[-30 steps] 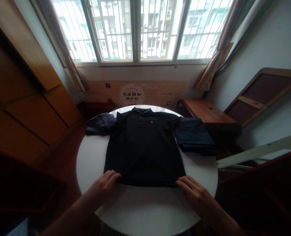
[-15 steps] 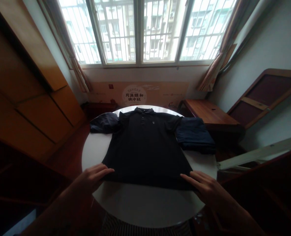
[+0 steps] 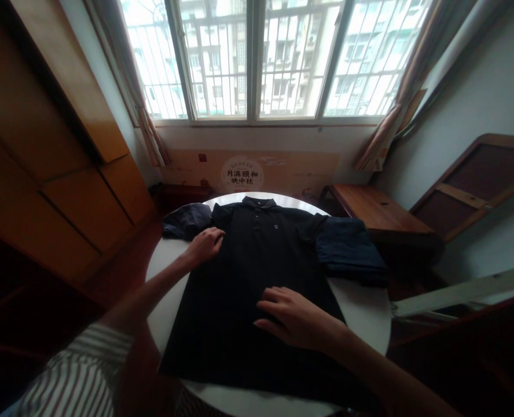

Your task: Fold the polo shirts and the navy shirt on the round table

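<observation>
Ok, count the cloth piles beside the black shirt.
2: a dark pile left of the shirt, a folded navy pile right of it, both on the white table. More underneath may be hidden.

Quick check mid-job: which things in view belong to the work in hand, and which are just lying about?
In the work:
black polo shirt, spread out
white table, under it
left hand, by the shirt's side
right hand, over its middle

Apparently lying about:
dark cloth bundle, near one sleeve
folded navy cloth, near the other
wooden desk, behind
</observation>
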Demonstrator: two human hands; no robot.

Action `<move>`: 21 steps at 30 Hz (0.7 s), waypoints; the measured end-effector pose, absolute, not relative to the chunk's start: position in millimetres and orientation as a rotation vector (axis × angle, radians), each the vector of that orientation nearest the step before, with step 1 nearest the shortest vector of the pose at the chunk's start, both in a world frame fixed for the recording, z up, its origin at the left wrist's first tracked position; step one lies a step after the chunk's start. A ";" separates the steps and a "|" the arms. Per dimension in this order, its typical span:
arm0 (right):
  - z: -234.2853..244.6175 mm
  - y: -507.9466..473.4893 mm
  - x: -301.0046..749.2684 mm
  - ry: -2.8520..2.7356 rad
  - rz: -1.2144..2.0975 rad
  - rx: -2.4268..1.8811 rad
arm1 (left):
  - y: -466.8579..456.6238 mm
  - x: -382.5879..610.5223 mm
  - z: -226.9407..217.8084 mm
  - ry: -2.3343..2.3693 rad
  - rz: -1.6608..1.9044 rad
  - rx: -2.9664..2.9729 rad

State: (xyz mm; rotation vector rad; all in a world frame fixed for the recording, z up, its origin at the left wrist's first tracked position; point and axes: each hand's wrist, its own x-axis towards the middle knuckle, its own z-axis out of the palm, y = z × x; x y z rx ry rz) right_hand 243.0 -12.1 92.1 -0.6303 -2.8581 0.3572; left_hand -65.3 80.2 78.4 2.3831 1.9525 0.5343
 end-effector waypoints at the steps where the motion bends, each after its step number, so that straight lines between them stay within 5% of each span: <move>1: 89.1 -1.5 219.7 -2.881 0.337 -0.579 | 108.1 -59.8 77.8 2.089 0.422 2.353; 7: 42.3 30.2 126.5 -2.967 0.448 -0.453 | 204.3 -53.7 71.6 2.425 0.231 2.060; 17: 32.0 13.1 127.1 -2.946 0.680 -0.423 | 226.5 -137.7 110.5 2.839 0.607 1.451; 21: 34.6 7.4 125.4 -2.926 0.705 -0.382 | 226.1 -109.3 96.4 2.626 0.640 1.927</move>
